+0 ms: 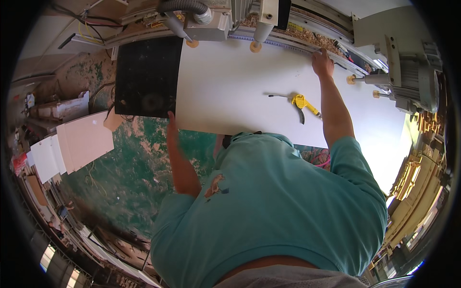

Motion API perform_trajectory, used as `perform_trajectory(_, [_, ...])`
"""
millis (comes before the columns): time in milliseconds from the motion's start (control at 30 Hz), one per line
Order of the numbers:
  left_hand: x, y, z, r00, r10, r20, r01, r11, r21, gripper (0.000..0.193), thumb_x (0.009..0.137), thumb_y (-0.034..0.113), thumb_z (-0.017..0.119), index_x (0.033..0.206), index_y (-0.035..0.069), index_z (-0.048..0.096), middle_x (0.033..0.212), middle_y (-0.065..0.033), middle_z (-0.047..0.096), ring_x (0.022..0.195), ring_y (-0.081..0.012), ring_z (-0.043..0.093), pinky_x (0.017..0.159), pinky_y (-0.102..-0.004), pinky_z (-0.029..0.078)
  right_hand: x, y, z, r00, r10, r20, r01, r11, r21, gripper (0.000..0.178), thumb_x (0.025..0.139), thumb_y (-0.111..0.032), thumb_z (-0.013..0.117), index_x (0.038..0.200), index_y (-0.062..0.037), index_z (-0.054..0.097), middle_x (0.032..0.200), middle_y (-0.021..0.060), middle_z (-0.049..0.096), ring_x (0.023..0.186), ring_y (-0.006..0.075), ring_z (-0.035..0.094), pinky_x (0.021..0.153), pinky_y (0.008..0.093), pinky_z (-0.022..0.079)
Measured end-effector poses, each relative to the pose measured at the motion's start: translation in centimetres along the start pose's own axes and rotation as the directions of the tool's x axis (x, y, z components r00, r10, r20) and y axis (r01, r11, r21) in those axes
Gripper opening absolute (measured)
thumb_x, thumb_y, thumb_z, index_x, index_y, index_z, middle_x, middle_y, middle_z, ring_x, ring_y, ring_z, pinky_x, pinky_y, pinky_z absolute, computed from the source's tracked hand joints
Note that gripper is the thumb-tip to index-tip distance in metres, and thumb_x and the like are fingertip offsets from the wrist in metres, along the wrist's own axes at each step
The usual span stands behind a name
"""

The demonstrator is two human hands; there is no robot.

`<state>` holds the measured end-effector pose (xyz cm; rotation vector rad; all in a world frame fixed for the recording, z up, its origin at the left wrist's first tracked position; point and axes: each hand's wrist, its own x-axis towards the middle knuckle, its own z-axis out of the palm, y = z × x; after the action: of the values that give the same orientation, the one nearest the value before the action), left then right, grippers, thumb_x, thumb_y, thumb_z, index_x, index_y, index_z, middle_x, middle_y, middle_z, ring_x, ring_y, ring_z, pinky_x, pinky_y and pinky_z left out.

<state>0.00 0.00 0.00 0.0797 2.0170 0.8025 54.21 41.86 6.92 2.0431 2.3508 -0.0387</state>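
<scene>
A large white board [240, 86] lies across the machine in front of me, its left end beside a black tabletop [146, 79]. At the board's near left corner is my left hand [173, 129], thumb against the edge and the other fingers mostly hidden. My right hand [323, 65] reaches to the far edge, its fingers curled over it beside a metal rail with a ruler strip [283, 44]. On the board, left of my right forearm, rests a yellow air blow gun [299, 101] with a thin dark nozzle and a black lever. Neither hand touches it.
Two machine spindles with brass-coloured tips [255, 47] stand at the board's far edge. A motor unit [415, 79] with similar tips juts in from the right. Pale panels [86, 141] lean at the left above the green floor [125, 177]. Stacked boards [413, 201] line the right.
</scene>
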Motion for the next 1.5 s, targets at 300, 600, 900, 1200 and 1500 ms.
perform_trajectory(300, [-0.9, -1.4, 2.5, 0.985, 0.103, -0.136, -0.042, 0.919, 0.392, 0.094, 0.085, 0.085, 0.024, 0.097, 0.003, 0.067, 0.059, -0.004, 0.043, 0.052, -0.0193, 0.039, 0.057, -0.0453, 0.037, -0.5, 0.0, -0.1, 1.0, -0.021, -0.01, 0.021, 1.0, 0.005, 0.023, 0.095, -0.036, 0.053, 0.104, -0.0218, 0.069, 0.136, 0.0057, 0.05, 0.109, 0.0307, 0.063, 0.095, 0.0502, 0.044])
perform_trajectory(600, [-0.4, -1.5, -0.7, 0.999, -0.051, 0.006, 0.049, 0.989, 0.139, 0.094, 0.086, 0.084, 0.027, 0.123, 0.002, 0.057, 0.079, -0.0087, 0.058, 0.068, -0.0208, 0.05, 0.072, -0.0437, 0.042, -0.2, -0.5, -0.4, 0.999, -0.042, 0.01, 0.042, 0.999, 0.002, 0.025, 0.096, -0.036, 0.053, 0.107, -0.0212, 0.069, 0.136, 0.0057, 0.049, 0.111, 0.0301, 0.061, 0.096, 0.0502, 0.044])
perform_trajectory(900, [0.8, -5.3, -1.9, 0.989, 0.062, -0.132, -0.08, 0.988, -0.131, 0.091, 0.089, 0.079, 0.033, 0.14, 0.006, 0.049, 0.127, -0.0188, 0.058, 0.119, -0.032, 0.055, 0.106, -0.0489, 0.036, 0.2, -0.9, -1.2, 0.995, -0.085, 0.046, 0.084, 0.996, 0.037, 0.028, 0.096, -0.038, 0.051, 0.11, -0.0204, 0.068, 0.136, 0.0064, 0.049, 0.108, 0.0318, 0.062, 0.095, 0.0493, 0.045])
perform_trajectory(1200, [-5.2, -3.0, -2.8, 0.931, 0.23, -0.284, -0.179, 0.964, 0.194, 0.067, 0.098, 0.059, 0.041, 0.141, 0.008, 0.05, 0.14, -0.0184, 0.052, 0.13, -0.0347, 0.047, 0.106, -0.0492, 0.037, 1.7, -2.4, -3.2, 0.908, -0.389, -0.158, 0.392, 0.92, -0.015, 0.046, 0.09, -0.046, 0.061, 0.127, -0.0176, 0.059, 0.124, 0.0101, 0.059, 0.109, 0.0302, 0.062, 0.092, 0.0445, 0.049])
perform_trajectory(1500, [-13.4, 0.4, 6.8, 0.465, 0.773, 0.431, -0.736, 0.066, 0.674, 0.067, 0.084, 0.042, 0.07, 0.142, 0.016, 0.047, 0.154, -0.0134, 0.033, 0.14, -0.0375, 0.033, 0.109, -0.0579, 0.03, -4.7, 0.1, -2.2, 0.934, 0.027, -0.357, 0.128, 0.907, 0.402, 0.046, 0.093, -0.042, 0.059, 0.128, -0.0125, 0.058, 0.123, 0.0139, 0.06, 0.116, 0.0329, 0.055, 0.1, 0.0465, 0.041])
